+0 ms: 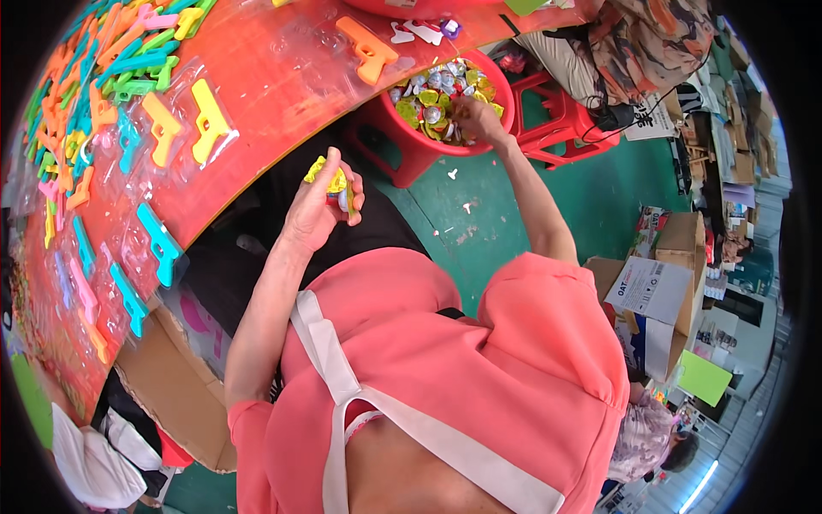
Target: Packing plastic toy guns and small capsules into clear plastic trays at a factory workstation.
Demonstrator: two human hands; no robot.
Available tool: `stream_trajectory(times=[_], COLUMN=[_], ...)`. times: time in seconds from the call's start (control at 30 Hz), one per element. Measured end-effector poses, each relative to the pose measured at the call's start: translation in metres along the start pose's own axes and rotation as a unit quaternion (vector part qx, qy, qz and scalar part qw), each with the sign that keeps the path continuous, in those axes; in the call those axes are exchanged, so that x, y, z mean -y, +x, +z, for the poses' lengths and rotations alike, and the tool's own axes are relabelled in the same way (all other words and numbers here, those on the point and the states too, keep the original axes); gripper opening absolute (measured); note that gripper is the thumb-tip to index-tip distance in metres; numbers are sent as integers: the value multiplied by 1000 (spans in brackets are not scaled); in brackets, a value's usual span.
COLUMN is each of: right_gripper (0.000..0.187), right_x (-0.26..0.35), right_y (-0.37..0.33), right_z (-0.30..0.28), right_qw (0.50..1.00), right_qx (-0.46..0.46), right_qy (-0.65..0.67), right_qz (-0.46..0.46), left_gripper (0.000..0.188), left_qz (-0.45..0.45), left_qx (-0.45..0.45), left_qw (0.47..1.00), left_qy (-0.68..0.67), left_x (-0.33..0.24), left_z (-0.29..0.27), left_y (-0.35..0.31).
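Observation:
My left hand (310, 210) is raised beside the table edge, closed around a few small yellow plastic pieces (328, 175); something silvery shows lower between the fingers. To the right, my right hand (481, 120) reaches over the rim of a red plastic tub (508, 107). Its fingers curl down among many small yellow and silver pieces (432, 96) heaped inside. Whatever those fingertips hold is hidden. Along the red table (257, 103) lie toy plastic pistols, among them a yellow one (206, 122), an orange one (368, 50) and a teal one (160, 243), several on clear plastic trays.
A mixed pile of bright toy pistols (94, 73) covers the table's far left. Beside the tub stands a red stool (569, 128), with another person's patterned clothing (655, 43) behind it. Cardboard boxes (655, 287) sit at the right; an open carton (175, 385) is under the table.

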State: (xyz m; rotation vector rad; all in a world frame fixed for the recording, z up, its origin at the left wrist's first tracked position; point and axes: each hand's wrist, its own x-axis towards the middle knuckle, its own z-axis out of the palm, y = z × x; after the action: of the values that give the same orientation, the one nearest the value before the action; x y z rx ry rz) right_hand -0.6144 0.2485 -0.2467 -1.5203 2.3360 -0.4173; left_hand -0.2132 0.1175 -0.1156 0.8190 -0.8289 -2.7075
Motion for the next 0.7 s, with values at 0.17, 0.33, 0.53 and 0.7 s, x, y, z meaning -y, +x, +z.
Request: stream_trajectory(times=[0.17, 0.33, 0.53, 0.7], right_gripper=[37, 28, 44, 47], right_x=[-5, 68, 225, 323], right_y=[-4, -21, -51, -13], right_z=[-18, -47, -102, -122], right_qw=[830, 698, 823, 921], right_qx=[-214, -182, -104, -65], right_qy=[458, 678, 558, 309], right_qz=[236, 143, -23, -230], left_gripper=[34, 36, 54, 25], left_qz=[-25, -5, 110, 215], left_qx=[12, 57, 80, -25], left_qw=[998, 997, 991, 976], left_qy=[49, 42, 10, 1], left_x=[8, 2, -34, -87], left_z=[9, 23, 52, 44], left_y=[5, 5, -7, -33])
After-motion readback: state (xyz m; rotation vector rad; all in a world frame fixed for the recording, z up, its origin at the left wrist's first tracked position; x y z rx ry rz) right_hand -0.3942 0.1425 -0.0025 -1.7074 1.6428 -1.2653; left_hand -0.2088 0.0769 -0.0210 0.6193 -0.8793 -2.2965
